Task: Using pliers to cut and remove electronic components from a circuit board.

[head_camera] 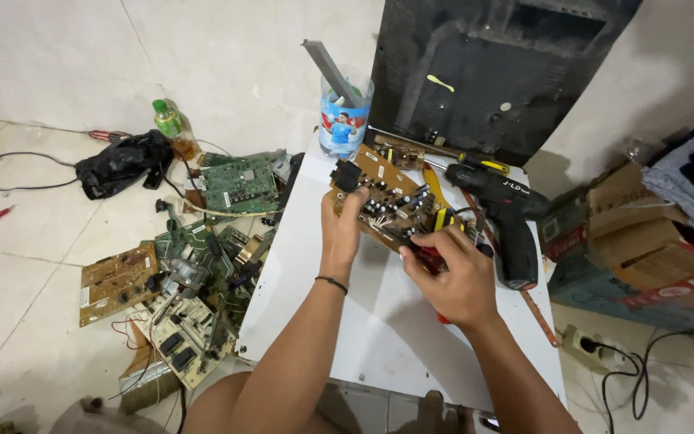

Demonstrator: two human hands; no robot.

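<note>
The brown rectangular circuit board [387,197], full of small black capacitors, is lying tilted on the white worktop [379,321] and looking still whole; the work seems to be at an early stage, many parts remaining on it. The left hand [343,233] is gripping its near left edge, thumb on top. The right hand [455,277] is closing its fingers [427,269] around a red-handled tool [429,255], whose tip is touching the board's near right edge. A black cordless drill [508,213] is lying just beside.
</note>
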